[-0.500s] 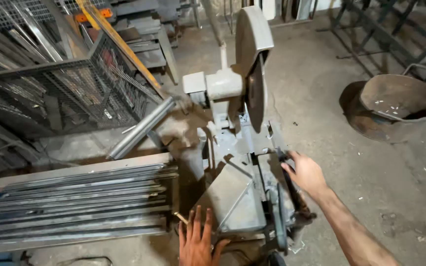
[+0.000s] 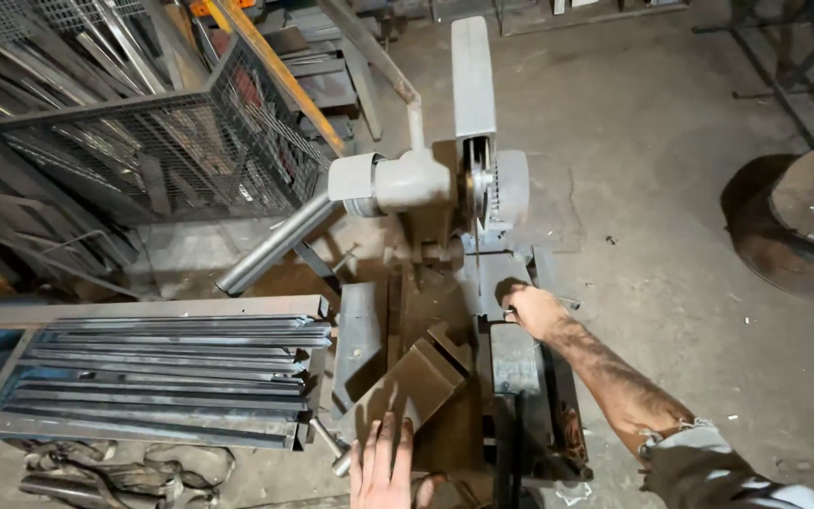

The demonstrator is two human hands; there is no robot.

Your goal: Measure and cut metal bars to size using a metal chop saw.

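The left hand (image 2: 383, 467) lies flat and open on the angled steel piece (image 2: 416, 386) clamped in the chop saw (image 2: 445, 188); the right hand (image 2: 534, 311) grips the vise; heavy, stiff, sharp-edged, best held by its flat faces.

Left hand (image 2: 383, 467) lies flat, fingers spread; right hand (image 2: 534, 311) reaches forward, curled.

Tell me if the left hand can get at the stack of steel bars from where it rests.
Probably yes. The left hand lies flat on the angled metal piece, and the stack of steel bars sits just to its left with nothing between them.
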